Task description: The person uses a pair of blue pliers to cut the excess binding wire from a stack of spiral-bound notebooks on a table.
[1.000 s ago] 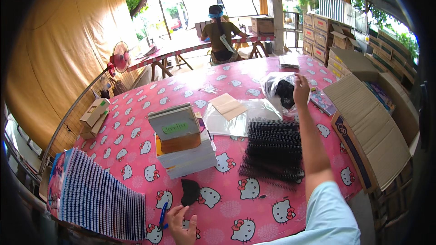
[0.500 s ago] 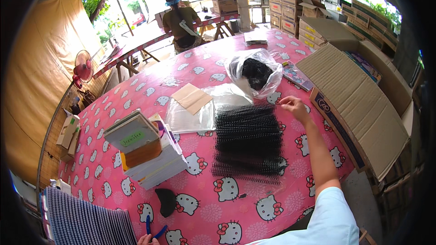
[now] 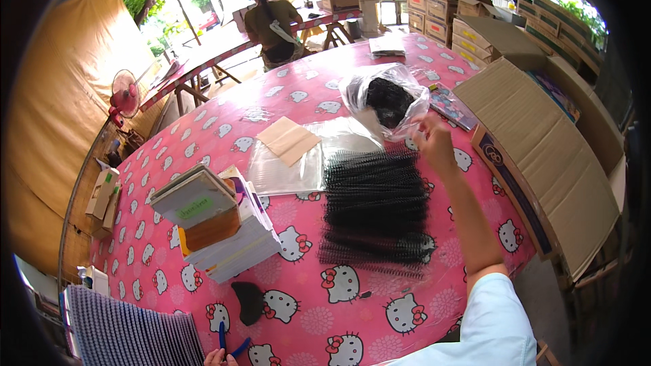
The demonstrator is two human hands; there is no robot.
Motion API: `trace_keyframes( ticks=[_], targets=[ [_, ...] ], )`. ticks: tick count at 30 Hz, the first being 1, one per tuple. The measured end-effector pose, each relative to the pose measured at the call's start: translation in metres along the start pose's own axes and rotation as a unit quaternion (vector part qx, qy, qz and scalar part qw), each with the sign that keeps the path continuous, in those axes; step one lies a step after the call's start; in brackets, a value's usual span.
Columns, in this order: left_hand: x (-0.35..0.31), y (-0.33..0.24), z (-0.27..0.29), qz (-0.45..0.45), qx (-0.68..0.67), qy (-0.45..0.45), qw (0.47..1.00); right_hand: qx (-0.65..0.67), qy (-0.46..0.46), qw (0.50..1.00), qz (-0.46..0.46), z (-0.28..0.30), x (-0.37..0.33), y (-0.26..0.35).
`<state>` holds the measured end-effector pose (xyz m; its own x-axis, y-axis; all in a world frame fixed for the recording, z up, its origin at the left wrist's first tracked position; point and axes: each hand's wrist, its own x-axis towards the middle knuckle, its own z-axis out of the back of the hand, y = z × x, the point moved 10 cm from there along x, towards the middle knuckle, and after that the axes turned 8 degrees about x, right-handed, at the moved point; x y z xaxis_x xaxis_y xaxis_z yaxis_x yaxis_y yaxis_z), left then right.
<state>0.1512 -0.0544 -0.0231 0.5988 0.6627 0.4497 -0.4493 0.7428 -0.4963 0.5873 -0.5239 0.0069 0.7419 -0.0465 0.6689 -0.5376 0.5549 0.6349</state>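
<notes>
My right hand (image 3: 437, 142) is at the lower right edge of a clear plastic bag (image 3: 354, 91), its fingers closed on the plastic. Inside the bag lies a bunched black mass (image 3: 390, 103). Just nearer on the table is a wide pile of black spiral binding coils (image 3: 374, 210). At the lower edge of the view, only the fingertips of my left hand (image 3: 220, 358) show, closed at a pair of blue-handled pliers (image 3: 237, 347) whose handles spread away from me. A dark curved piece (image 3: 248, 303) lies just beyond them.
A stack of books and paper (image 3: 234, 244) stands left of the coils, clear plastic sheets (image 3: 285, 169) and brown paper (image 3: 289, 141) behind. Bound coils or booklets (image 3: 132, 332) fill the near left corner. An open carton (image 3: 542, 156) flanks the right. A person (image 3: 271, 24) sits at a far table.
My right hand has moved away from me, from beside the coils to the bag's edge, and its fingers have closed. My left hand and the pliers stay in place.
</notes>
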Motion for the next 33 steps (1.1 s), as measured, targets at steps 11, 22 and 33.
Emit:
trace_keyframes(
  ticks=[11,22,33],
  targets=[
    [-0.040,0.156,0.104,0.156,-0.135,-0.283,0.937,0.180,0.338,0.914,0.134,-0.152,-0.104,0.260],
    [0.037,0.159,0.284,-0.032,-0.136,-0.423,0.895,0.103,0.584,0.620,0.514,-0.296,-0.376,0.418],
    [0.132,0.059,0.284,-0.205,0.012,-0.366,0.908,0.440,0.661,0.580,0.179,-0.263,-0.301,0.510]
  ],
)
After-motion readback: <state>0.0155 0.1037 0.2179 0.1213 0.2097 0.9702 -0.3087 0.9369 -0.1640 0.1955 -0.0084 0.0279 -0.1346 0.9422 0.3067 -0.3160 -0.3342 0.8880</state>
